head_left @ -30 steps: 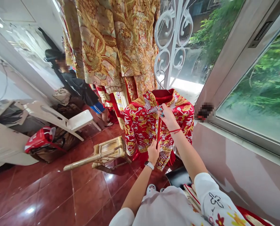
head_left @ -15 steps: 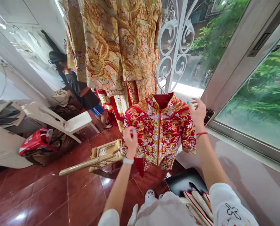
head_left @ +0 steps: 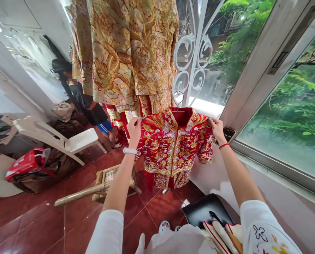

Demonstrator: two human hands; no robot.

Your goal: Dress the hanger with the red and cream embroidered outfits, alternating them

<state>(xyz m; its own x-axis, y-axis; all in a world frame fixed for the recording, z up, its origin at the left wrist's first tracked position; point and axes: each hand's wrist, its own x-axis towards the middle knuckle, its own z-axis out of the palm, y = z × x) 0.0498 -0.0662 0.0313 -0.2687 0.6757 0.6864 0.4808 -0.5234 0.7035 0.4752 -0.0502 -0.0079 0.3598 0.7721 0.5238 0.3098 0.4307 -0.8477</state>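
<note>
In front of me a short red jacket, thick with gold and silver embroidery, hangs from a thin metal hanger. My left hand pinches the jacket at its left shoulder. At the opposite shoulder my right hand pinches the cloth between thumb and fingers. The jacket's front is closed down the middle, and its collar stands up around a red lining. Below its hem shows more red embroidered cloth. Gold embroidered garments hang right behind and above it.
Window frames and a white scrollwork grille stand to the right; a phone rests on the sill. A bamboo chair, a white chair and a red bag are at left. A black seat is below. Another person stands behind.
My left hand has risen from the jacket's sleeve to its shoulder and now grips it. My right hand has come down and closed on the other shoulder. The view has shifted slightly.
</note>
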